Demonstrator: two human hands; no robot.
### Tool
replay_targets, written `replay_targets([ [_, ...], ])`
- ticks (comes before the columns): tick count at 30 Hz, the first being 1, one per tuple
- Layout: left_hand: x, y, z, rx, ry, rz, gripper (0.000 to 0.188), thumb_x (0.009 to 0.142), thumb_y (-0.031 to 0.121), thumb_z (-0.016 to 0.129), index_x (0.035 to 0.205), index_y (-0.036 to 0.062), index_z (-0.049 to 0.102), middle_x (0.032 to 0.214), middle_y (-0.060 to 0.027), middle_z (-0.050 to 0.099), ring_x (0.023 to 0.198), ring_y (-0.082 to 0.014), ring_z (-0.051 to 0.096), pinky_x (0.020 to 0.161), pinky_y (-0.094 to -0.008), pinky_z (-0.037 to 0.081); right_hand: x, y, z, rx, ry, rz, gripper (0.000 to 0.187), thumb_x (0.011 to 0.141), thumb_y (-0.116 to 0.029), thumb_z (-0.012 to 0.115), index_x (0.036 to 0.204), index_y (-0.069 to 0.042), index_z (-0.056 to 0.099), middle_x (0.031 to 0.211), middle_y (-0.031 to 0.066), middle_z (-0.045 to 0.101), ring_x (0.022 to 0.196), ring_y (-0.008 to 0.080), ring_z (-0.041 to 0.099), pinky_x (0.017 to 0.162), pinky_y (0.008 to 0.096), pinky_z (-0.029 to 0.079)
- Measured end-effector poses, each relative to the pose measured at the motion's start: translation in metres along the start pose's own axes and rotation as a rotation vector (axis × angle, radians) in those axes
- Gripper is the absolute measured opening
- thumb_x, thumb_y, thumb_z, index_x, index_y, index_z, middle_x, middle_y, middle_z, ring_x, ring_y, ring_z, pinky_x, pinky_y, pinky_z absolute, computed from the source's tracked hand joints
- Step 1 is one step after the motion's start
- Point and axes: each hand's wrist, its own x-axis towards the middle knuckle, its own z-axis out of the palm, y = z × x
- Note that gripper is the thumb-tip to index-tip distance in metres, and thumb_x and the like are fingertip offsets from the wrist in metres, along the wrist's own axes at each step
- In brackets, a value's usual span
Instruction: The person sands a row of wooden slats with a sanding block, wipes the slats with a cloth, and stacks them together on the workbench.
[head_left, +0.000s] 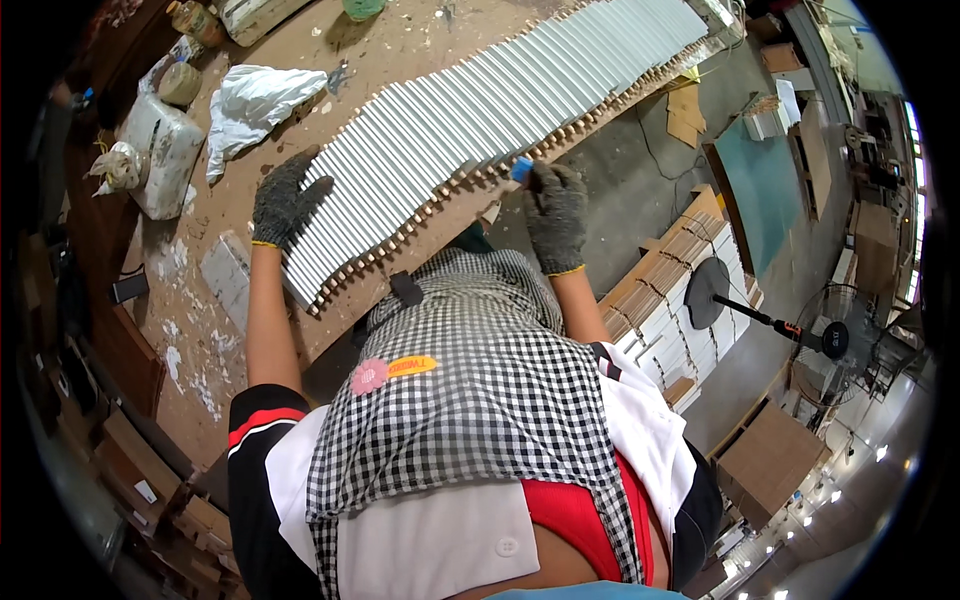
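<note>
A long row of thin white rods lies side by side on the workbench, running from near my left hand up to the far right. Their bare brown ends stick out along both edges of the row. In a dark grey knit glove, my left hand rests against the left end of the row with its thumb and fingers apart. My right hand, gloved alike, is just off the near edge of the row. Its fingers close on a small blue piece, whose kind I cannot make out.
A crumpled white cloth lies on the paint-spotted workbench, beside a paint-smeared white container. A bottle stands at the far left. Strapped stacks of long boards and a standing fan are to my right.
</note>
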Motion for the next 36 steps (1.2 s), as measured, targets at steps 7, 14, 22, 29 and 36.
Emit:
replay_targets([
  [7, 0.001, -0.001, 0.003, 0.040, 0.005, 0.022, 0.074, 0.092, 0.060, 0.068, 0.146, 0.0093, 0.059, 0.143, -0.0145, 0.064, 0.128, -0.0305, 0.063, 0.107, -0.0410, 0.050, 0.014, 0.006, 0.008, 0.105, -0.033, -0.109, 0.036, 0.084, -0.007, 0.076, 0.120, -0.006, 0.071, 0.110, 0.0164, 0.069, 0.099, 0.0364, 0.066, 0.087, 0.0473, 0.055],
  [14, -0.002, 0.005, 0.003, 0.084, 0.004, -0.013, 0.074, 0.090, 0.059, 0.070, 0.147, 0.0123, 0.059, 0.141, -0.0144, 0.065, 0.124, -0.0319, 0.065, 0.103, -0.0417, 0.052, 0.031, -0.001, 0.007, 0.132, -0.095, -0.094, 0.030, 0.086, -0.009, 0.075, 0.116, -0.005, 0.071, 0.110, 0.0176, 0.070, 0.098, 0.0369, 0.067, 0.086, 0.0485, 0.056],
  [22, 0.003, 0.005, 0.002, 0.148, 0.006, 0.022, 0.066, 0.094, 0.050, 0.071, 0.147, 0.0129, 0.059, 0.142, -0.0135, 0.065, 0.128, -0.0309, 0.062, 0.106, -0.0412, 0.049, 0.033, 0.036, -0.001, 0.023, 0.145, 0.060, 0.041, 0.083, -0.008, 0.074, 0.124, -0.007, 0.070, 0.113, 0.0155, 0.069, 0.101, 0.0377, 0.066, 0.090, 0.0485, 0.053],
  [29, 0.002, 0.006, 0.008, 0.188, 0.042, 0.012, 0.063, 0.100, 0.043, 0.064, 0.154, 0.0157, 0.050, 0.138, -0.0172, 0.066, 0.125, -0.0350, 0.063, 0.104, -0.0441, 0.050, 0.046, 0.066, -0.007, 0.037, 0.053, 0.032, 0.041, 0.083, -0.005, 0.073, 0.124, -0.009, 0.071, 0.114, 0.0181, 0.068, 0.105, 0.0380, 0.065, 0.093, 0.0483, 0.052],
  [36, -0.002, 0.009, 0.007, 0.176, 0.087, 0.048, 0.060, 0.104, 0.038, 0.058, 0.156, 0.0119, 0.047, 0.135, -0.0201, 0.067, 0.124, -0.0382, 0.063, 0.105, -0.0463, 0.048, 0.057, 0.085, -0.011, 0.011, 0.071, 0.130, 0.042, 0.081, -0.005, 0.074, 0.122, -0.012, 0.071, 0.122, 0.0160, 0.064, 0.113, 0.0367, 0.060, 0.098, 0.0497, 0.048],
])
